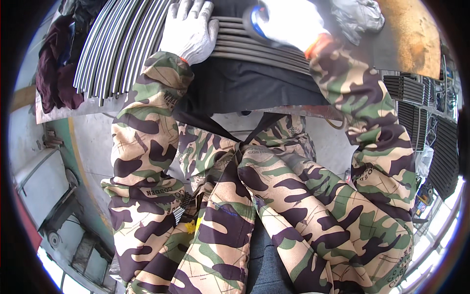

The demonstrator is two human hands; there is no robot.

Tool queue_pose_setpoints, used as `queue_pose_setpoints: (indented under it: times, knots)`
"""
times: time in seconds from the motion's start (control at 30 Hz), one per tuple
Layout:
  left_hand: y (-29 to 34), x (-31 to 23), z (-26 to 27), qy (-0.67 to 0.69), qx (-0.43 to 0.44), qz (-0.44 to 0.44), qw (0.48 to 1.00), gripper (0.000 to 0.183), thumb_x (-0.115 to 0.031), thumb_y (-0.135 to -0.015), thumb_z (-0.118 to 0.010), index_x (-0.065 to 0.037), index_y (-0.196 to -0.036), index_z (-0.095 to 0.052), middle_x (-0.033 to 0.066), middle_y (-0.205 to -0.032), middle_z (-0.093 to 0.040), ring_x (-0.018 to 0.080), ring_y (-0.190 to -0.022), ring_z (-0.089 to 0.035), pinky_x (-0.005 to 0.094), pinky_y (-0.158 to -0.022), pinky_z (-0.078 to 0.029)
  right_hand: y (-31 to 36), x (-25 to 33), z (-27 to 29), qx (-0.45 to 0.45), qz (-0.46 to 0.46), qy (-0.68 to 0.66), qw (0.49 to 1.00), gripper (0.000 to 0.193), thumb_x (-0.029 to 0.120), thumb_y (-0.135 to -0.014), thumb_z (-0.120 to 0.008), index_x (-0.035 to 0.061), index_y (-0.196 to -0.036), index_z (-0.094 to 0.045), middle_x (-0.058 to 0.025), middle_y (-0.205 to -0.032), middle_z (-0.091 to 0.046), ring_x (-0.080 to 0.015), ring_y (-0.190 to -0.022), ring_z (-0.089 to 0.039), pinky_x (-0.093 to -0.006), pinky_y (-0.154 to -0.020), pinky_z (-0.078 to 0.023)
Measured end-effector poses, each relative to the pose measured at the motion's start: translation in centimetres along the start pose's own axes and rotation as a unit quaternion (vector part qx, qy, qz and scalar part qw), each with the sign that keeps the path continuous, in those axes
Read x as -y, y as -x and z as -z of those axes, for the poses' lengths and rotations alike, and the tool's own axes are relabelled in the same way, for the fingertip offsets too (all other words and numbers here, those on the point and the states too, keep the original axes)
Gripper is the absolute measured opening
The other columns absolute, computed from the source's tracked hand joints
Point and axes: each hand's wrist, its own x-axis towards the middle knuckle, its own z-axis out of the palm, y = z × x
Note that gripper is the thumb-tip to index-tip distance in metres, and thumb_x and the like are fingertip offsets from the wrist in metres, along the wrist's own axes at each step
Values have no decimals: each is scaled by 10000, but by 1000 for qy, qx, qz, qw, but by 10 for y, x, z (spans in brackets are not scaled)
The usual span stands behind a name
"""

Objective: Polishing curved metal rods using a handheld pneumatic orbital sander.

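My left hand (188, 29), in a white work glove, lies flat with fingers spread on a row of long grey metal bars (254, 51) laid across the bench. My right hand (293, 22), also in a white glove and blurred, is closed around a round tool with a blue and dark end (255, 22), held against the same bars. A second bundle of grey metal bars (115, 46) fans out to the left of my left hand. Camouflage sleeves cover both forearms.
A dark cloth (240, 85) hangs over the bench's front edge. A crumpled grey glove (357, 17) and a rusty brown plate (411, 29) lie at upper right. Stacks of dark ribbed parts (423, 117) stand to the right. Dark red clothing (51, 68) hangs at left.
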Motion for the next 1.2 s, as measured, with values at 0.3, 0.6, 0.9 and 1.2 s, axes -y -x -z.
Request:
queue_pose_setpoints:
  times: [0.3, 0.6, 0.9, 1.2]
  knots:
    - [17, 6, 19, 23, 33, 14, 999, 467, -284, -1047, -574, -27, -1434, -617, 221, -1479, -609, 447, -1391, -517, 574, -1195, -357, -15, 19, 9, 41, 0, -48, 998, 264, 277, -925, -633, 67, -1066, -709, -216, -1053, -709, -416, -977, -715, -536, -853, -594]
    - [16, 9, 28, 76, 15, -19, 997, 396, -189, -1018, -614, 21, -1353, -647, 231, -1464, -618, 444, -1426, -501, 567, -1235, -338, 6, -6, 14, 13, 1, -50, 999, 249, 292, -913, -640, 74, -1016, -706, -208, -1016, -707, -420, -937, -710, -552, -792, -590]
    - [9, 10, 17, 57, 40, -19, 997, 493, -282, -1048, -593, 0, -1453, -602, 238, -1484, -604, 445, -1420, -493, 541, -1245, -326, 61, -45, 17, -15, 0, 2, 1000, 218, 279, -910, -676, 68, -964, -679, -198, -925, -662, -409, -847, -687, -515, -733, -576]
    - [29, 6, 28, 69, 74, -6, 995, 546, -336, -1054, -557, 20, -1467, -592, 279, -1529, -561, 481, -1460, -458, 570, -1258, -291, 36, -22, 10, -15, 26, -26, 999, 202, 263, -909, -665, 76, -982, -687, -190, -932, -666, -396, -837, -698, -540, -692, -585]
